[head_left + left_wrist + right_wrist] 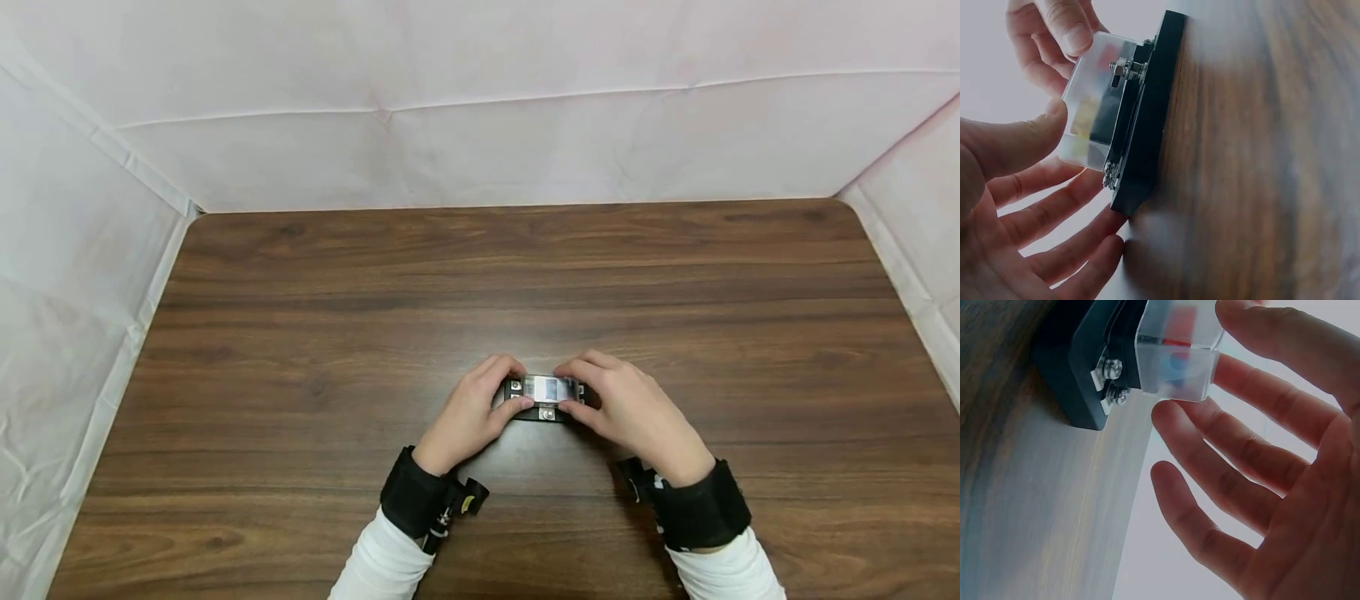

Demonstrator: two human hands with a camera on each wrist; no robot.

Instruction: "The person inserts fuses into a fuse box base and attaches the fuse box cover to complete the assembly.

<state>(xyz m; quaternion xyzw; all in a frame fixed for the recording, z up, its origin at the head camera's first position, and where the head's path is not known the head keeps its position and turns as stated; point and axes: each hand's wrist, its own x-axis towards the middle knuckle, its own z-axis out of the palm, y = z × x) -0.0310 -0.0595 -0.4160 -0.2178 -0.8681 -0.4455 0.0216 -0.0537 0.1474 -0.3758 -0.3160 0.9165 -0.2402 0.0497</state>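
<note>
A small electrical device with screw terminals sits on the table in the head view. Its clear plastic cover (pixel 551 388) shows a pale label and rises from a black base (pixel 534 413). My left hand (pixel 474 408) holds the left end of the cover between thumb and fingers. From the right, my right hand (pixel 633 408) pinches the other end. Red and yellow parts show through the cover (pixel 1088 94) in the left wrist view. Screws (pixel 1112 369) stand on the base (pixel 1063 359) in the right wrist view. The cover still sits against the base.
The dark wooden table (pixel 315 308) spreads around the device. White sheeting (pixel 480 150) hangs behind its far edge and along both sides. Black bands (pixel 701 508) wrap both wrists over white sleeves (pixel 382 558).
</note>
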